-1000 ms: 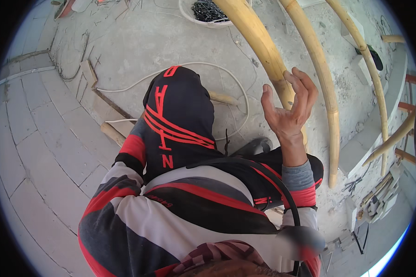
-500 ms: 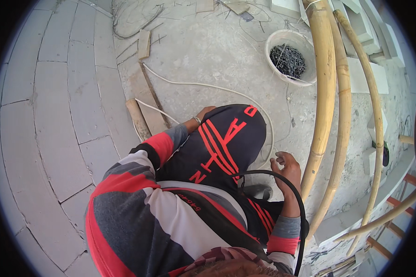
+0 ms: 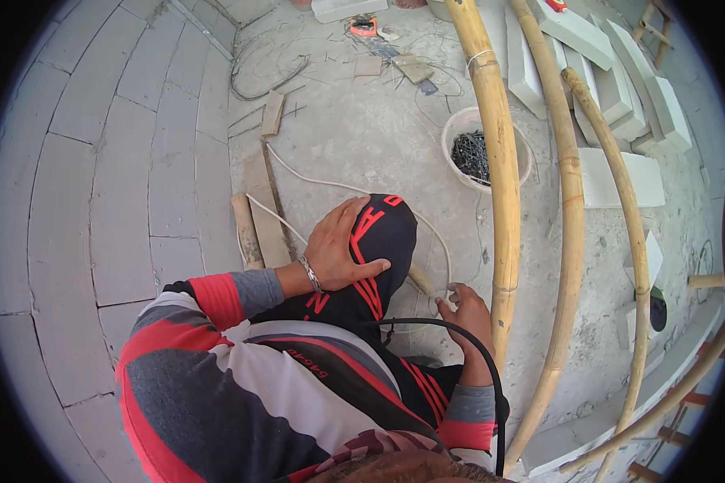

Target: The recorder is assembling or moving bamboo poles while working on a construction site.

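My left hand (image 3: 336, 250) lies on the raised knee (image 3: 391, 241) in dark trousers with red marks, its fingers stretched over the cloth and the thumb apart. A metal bracelet circles that wrist. My right hand (image 3: 469, 315) is low beside the right leg, with its fingers curled and the tips close together. Whatever they may hold is too small to make out. The white cable (image 3: 441, 240) runs down close to these fingertips. A short pale pole piece (image 3: 420, 279) shows between the knee and the right hand. A black hose-like band (image 3: 427, 322) arcs past the right wrist.
Tall bamboo poles (image 3: 503, 209) stand just right of my right hand. Beyond is a white bucket (image 3: 459, 129) of dark nails. White blocks (image 3: 620, 177) are piled at right; a grey block wall (image 3: 129, 193) rises at left. Planks (image 3: 266, 209) and an orange-handled tool (image 3: 363, 28) lie on the floor.
My left hand has come up from the knee's far side onto its top. The view has shifted, showing more of the far floor. My right hand stays low, fingers curled.
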Demonstrator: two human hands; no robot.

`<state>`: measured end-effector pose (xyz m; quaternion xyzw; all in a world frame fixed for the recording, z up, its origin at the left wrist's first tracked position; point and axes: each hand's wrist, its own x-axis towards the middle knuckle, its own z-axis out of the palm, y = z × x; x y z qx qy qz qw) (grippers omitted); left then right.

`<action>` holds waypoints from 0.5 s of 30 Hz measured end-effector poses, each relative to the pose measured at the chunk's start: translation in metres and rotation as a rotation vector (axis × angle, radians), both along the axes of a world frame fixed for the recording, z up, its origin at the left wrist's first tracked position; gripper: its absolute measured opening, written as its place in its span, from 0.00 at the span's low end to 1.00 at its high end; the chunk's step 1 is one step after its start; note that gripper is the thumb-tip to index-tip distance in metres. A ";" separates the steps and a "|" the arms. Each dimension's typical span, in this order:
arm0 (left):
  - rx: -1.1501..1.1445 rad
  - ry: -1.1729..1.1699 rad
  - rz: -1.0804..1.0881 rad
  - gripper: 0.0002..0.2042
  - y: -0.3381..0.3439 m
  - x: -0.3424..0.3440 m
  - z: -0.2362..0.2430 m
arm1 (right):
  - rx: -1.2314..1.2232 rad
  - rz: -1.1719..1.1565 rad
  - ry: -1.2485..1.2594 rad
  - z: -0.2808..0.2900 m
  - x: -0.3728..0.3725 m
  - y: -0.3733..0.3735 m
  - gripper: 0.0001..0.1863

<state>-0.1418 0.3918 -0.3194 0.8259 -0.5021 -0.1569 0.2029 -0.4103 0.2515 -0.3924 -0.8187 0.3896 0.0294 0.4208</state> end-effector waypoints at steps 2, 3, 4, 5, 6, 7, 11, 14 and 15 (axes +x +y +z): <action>0.011 0.025 0.015 0.52 0.003 0.001 0.016 | 0.036 0.013 0.008 -0.009 -0.004 0.003 0.20; 0.016 0.018 0.020 0.52 0.005 0.002 0.030 | 0.075 0.013 0.022 -0.011 -0.006 0.008 0.20; 0.061 0.046 0.050 0.52 0.007 0.004 0.044 | 0.120 0.017 0.029 -0.013 -0.010 0.014 0.20; 0.106 0.072 0.082 0.52 0.009 0.005 0.062 | 0.167 0.023 0.035 -0.011 -0.012 0.020 0.19; 0.168 0.056 0.105 0.52 0.014 0.006 0.079 | 0.232 0.019 0.022 -0.003 -0.009 0.024 0.19; 0.163 0.063 0.083 0.52 0.012 0.007 0.097 | 0.291 -0.002 0.005 -0.002 -0.007 0.029 0.18; 0.520 0.157 0.164 0.53 0.007 0.009 0.154 | 0.419 -0.143 -0.100 -0.025 0.015 0.056 0.18; 0.670 0.210 0.221 0.53 0.005 0.010 0.183 | 0.335 -0.152 0.063 -0.008 0.000 0.086 0.19; 0.712 0.240 0.255 0.53 0.005 0.008 0.193 | 0.379 -0.173 0.060 0.012 -0.010 0.095 0.19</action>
